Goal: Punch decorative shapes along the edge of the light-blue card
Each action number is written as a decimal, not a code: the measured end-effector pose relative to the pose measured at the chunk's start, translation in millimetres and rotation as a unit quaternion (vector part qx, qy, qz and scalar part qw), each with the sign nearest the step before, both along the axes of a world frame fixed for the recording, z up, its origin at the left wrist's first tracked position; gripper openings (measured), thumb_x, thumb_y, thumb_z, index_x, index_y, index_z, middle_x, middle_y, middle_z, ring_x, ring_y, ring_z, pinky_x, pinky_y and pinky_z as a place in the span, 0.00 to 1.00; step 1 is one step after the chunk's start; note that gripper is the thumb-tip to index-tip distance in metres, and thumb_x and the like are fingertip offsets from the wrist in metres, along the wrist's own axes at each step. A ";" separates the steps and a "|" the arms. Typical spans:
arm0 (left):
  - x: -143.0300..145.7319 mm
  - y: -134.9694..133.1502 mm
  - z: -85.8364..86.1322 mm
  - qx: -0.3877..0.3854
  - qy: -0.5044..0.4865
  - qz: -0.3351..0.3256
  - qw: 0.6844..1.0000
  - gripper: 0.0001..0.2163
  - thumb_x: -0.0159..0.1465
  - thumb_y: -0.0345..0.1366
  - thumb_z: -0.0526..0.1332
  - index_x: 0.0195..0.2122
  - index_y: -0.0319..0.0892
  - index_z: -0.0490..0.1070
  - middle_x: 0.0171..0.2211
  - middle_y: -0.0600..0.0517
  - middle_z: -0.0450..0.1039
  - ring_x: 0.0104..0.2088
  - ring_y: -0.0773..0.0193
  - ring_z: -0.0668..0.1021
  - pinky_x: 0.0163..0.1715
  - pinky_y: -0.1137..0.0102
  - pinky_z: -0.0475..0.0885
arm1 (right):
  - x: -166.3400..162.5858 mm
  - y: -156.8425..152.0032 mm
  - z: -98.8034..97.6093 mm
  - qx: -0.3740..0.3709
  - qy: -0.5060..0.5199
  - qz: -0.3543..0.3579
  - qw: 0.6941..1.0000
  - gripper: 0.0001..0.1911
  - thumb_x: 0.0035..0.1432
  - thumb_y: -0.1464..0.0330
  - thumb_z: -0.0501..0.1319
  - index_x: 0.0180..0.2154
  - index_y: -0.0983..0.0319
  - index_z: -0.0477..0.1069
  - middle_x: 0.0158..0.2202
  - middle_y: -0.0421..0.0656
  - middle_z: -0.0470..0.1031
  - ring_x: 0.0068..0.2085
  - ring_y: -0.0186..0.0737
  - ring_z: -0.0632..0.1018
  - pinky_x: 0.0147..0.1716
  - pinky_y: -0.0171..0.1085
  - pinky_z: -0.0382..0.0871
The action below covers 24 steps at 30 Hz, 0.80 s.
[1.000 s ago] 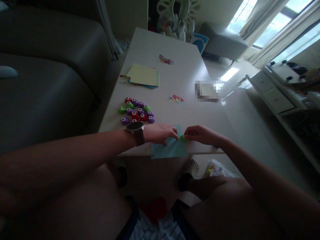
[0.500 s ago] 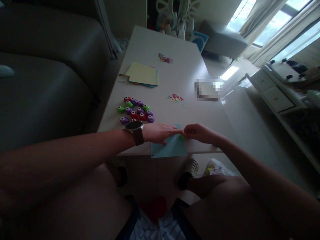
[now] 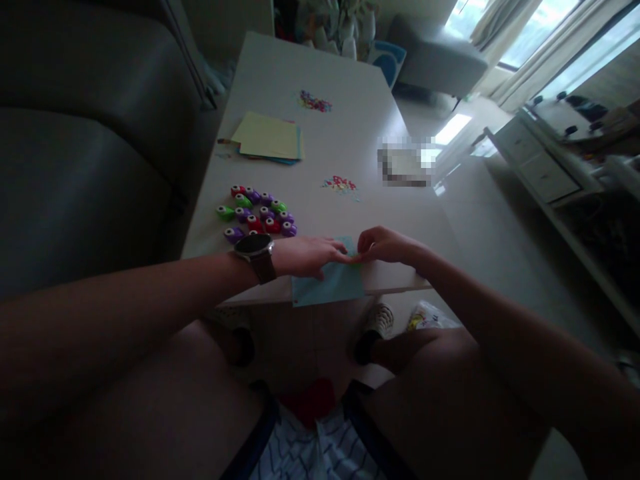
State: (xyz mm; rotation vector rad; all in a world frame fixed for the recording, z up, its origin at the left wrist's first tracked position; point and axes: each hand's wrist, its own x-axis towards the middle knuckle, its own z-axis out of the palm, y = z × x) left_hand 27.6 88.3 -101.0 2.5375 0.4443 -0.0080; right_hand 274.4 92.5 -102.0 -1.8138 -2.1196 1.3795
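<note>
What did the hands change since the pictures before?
The left hand stretched a finger rightward over the blue paper, to the green piece by the right hand. Nothing was clearly let go; whether the right hand grips the piece is hidden. The view shifted, but the eyed toys, paper stack and small bits lie as before.

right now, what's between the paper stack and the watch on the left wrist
In the head view, a cluster of small red, green and purple objects lies between the paper stack and the watch.
</note>
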 end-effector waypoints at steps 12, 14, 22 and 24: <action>-3.5 -0.3 -3.3 0.023 0.004 -0.001 1.000 0.36 0.57 0.27 0.72 0.66 0.49 0.63 0.63 0.43 0.67 0.61 0.50 0.70 0.62 0.57 0.64 | -23.3 -9.0 19.1 -0.035 -0.041 -0.056 0.997 0.10 0.46 0.80 0.68 0.24 0.63 0.70 0.19 0.37 0.72 0.23 0.31 0.73 0.21 0.29 0.64; -6.1 0.6 -2.6 0.000 -0.003 0.002 1.000 0.41 0.57 0.28 0.72 0.69 0.51 0.57 0.61 0.43 0.68 0.60 0.50 0.72 0.60 0.57 0.67 | -15.8 -10.2 21.9 -0.027 -0.030 -0.059 0.997 0.09 0.48 0.77 0.70 0.25 0.64 0.71 0.21 0.38 0.74 0.24 0.32 0.74 0.24 0.29 0.67; -12.1 5.7 -11.9 -0.049 -0.015 0.023 0.998 0.32 0.58 0.30 0.72 0.64 0.48 0.67 0.64 0.44 0.66 0.62 0.50 0.70 0.63 0.56 0.64 | 16.2 -11.3 14.6 0.126 -0.082 -0.056 0.987 0.07 0.59 0.67 0.67 0.37 0.65 0.76 0.36 0.47 0.80 0.33 0.37 0.77 0.30 0.33 0.67; -12.3 6.8 -12.5 -0.048 -0.011 0.018 0.999 0.26 0.59 0.31 0.71 0.60 0.47 0.72 0.65 0.44 0.65 0.62 0.50 0.70 0.63 0.56 0.64 | 14.3 -13.8 11.2 0.148 -0.087 -0.033 0.984 0.12 0.56 0.67 0.70 0.41 0.63 0.77 0.40 0.45 0.80 0.36 0.38 0.78 0.33 0.32 0.67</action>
